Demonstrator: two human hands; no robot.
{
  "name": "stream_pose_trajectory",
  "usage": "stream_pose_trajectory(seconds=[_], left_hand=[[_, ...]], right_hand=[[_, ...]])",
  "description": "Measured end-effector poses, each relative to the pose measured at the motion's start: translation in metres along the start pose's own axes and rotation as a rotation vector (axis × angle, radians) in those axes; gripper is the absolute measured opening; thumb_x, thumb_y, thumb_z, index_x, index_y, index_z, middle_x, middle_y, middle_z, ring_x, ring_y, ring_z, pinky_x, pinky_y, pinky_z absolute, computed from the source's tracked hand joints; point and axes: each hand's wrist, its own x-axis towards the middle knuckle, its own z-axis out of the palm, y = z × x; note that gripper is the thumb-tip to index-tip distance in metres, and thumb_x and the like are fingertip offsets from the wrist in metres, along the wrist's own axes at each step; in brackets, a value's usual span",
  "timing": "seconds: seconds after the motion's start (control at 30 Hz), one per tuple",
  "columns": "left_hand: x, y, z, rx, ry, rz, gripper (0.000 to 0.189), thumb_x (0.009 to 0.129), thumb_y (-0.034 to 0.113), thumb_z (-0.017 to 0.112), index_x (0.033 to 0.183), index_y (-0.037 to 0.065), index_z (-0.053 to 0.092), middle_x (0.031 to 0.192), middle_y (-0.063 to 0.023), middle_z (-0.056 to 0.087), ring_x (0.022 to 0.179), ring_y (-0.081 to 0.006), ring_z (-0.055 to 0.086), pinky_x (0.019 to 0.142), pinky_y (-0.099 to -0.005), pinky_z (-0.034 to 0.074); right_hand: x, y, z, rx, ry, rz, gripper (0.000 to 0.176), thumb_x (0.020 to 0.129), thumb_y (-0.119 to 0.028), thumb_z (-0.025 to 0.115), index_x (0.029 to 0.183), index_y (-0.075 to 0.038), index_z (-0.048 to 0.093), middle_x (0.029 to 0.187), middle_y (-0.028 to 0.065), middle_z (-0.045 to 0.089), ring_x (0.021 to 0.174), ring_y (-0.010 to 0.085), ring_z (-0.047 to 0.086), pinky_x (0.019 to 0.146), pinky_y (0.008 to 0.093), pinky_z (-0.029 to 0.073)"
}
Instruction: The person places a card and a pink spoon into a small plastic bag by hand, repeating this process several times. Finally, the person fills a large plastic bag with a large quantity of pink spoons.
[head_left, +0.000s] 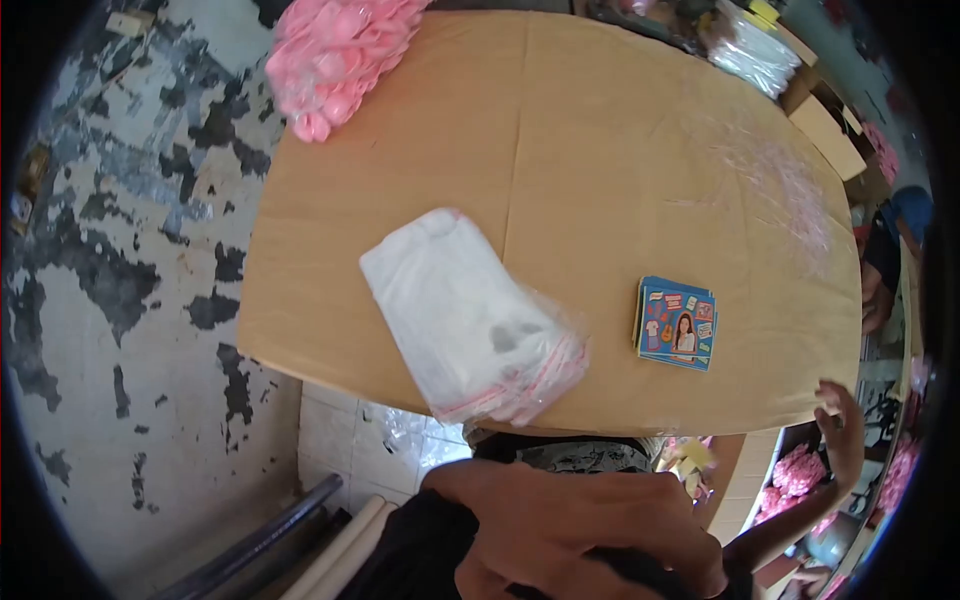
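Note:
My left hand (590, 525) is very close to the camera at the bottom middle. Its fingers are bent over, with something dark beneath them that I cannot make out. Off the table's right front edge, my right hand (841, 430) is raised with its fingers apart and nothing in it. A stack of white plastic bags (450, 300) with pink-edged openings lies near the front of the brown-covered table (590, 170). To its right sits a small pile of blue printed cards (677, 325), the top one showing a figure and small pictures. Neither hand touches the bags or cards.
A bundle of pink pieces (345, 60) in clear wrap rests at the back left corner. Thin clear strands (780, 190) lie toward the right. A cardboard box (827, 135) and clear plastic packs (750, 55) stand behind. Another person (885, 250) is at the far right.

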Motion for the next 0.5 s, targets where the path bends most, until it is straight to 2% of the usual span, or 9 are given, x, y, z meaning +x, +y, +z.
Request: stream_pose_trajectory(seconds=[0.07,0.2,0.23,0.3,0.33,0.4,0.43,0.47,0.5], left_hand=[[-0.001,-0.008,0.005,0.029,-0.008,0.066,0.04,0.099,0.027,0.047,0.137,0.018,0.056,0.112,-0.0317,0.06,0.086,-0.0338,0.065,0.07,-0.037,0.053],[-0.021,-0.014,-0.002,-0.135,-0.263,0.037,0.064,0.092,0.034,0.059,0.152,0.022,0.038,0.13,-0.0373,0.048,0.1,-0.0411,0.063,0.079,-0.0467,0.052],[-0.021,-0.012,-0.004,-0.103,-0.294,0.065,0.067,0.091,0.036,0.06,0.153,0.022,0.036,0.132,-0.0375,0.047,0.103,-0.042,0.062,0.083,-0.0498,0.051],[-0.016,0.006,-0.01,0.079,-0.355,-0.021,0.059,0.085,0.023,0.062,0.141,0.014,0.045,0.131,-0.0337,0.049,0.107,-0.0418,0.06,0.089,-0.0518,0.049],[-0.009,0.031,-0.017,0.222,-0.374,-0.137,0.049,0.08,0.01,0.062,0.128,0.005,0.055,0.129,-0.0296,0.052,0.107,-0.0408,0.059,0.091,-0.0508,0.048],[-0.01,0.055,-0.034,0.622,-0.389,-0.167,0.041,0.073,-0.004,0.064,0.114,-0.004,0.065,0.129,-0.0274,0.054,0.108,-0.0412,0.058,0.094,-0.0507,0.046],[-0.02,0.062,-0.047,0.874,-0.387,-0.078,0.042,0.071,-0.003,0.065,0.113,-0.005,0.065,0.131,-0.0293,0.053,0.108,-0.0427,0.057,0.095,-0.0517,0.045],[-0.028,0.084,-0.046,1.409,-0.262,-0.236,0.048,0.071,0.0,0.068,0.118,-0.005,0.061,0.127,-0.0307,0.054,0.111,-0.0447,0.056,0.097,-0.0521,0.044],[-0.037,0.089,-0.052,1.562,0.062,-0.388,0.055,0.074,0.003,0.07,0.126,-0.005,0.054,0.132,-0.0322,0.05,0.116,-0.0469,0.054,0.097,-0.0543,0.044]], right_hand=[[0.032,-0.053,0.006,-0.195,-0.089,-0.355,0.035,0.083,-0.009,0.069,0.117,-0.001,0.063,0.107,0.0109,0.067,0.103,0.0243,0.063,0.087,0.0359,0.047],[0.098,-0.144,0.055,-0.005,-0.269,-0.792,0.037,0.077,-0.009,0.076,0.112,-0.002,0.066,0.1,0.0146,0.068,0.094,0.0322,0.064,0.083,0.0398,0.049],[0.107,-0.168,0.065,-0.005,-0.32,-0.832,0.037,0.081,-0.013,0.074,0.115,-0.002,0.065,0.101,0.0152,0.068,0.095,0.0335,0.064,0.084,0.0408,0.05],[0.117,-0.212,0.087,-0.032,-0.405,-0.926,0.041,0.088,-0.022,0.069,0.123,-0.001,0.061,0.101,0.0172,0.067,0.097,0.0357,0.063,0.086,0.0423,0.05],[0.119,-0.231,0.097,-0.063,-0.438,-0.97,0.045,0.091,-0.027,0.065,0.127,-0.001,0.058,0.102,0.0187,0.067,0.098,0.0367,0.063,0.087,0.0429,0.05],[0.126,-0.255,0.123,-0.123,-0.47,-1.041,0.053,0.095,-0.035,0.059,0.134,0.0,0.051,0.103,0.0216,0.066,0.1,0.0384,0.063,0.089,0.044,0.05],[0.131,-0.26,0.144,-0.148,-0.469,-1.065,0.057,0.096,-0.039,0.057,0.136,0.001,0.048,0.105,0.0231,0.066,0.102,0.0392,0.062,0.089,0.0446,0.05],[0.132,-0.269,0.154,-0.177,-0.464,-1.086,0.061,0.097,-0.042,0.054,0.139,0.001,0.044,0.106,0.0247,0.065,0.103,0.0399,0.062,0.09,0.0451,0.051],[0.128,-0.28,0.154,-0.198,-0.556,-1.064,0.062,0.097,-0.043,0.054,0.14,0.001,0.044,0.107,0.0255,0.064,0.104,0.04,0.062,0.089,0.0459,0.051]])
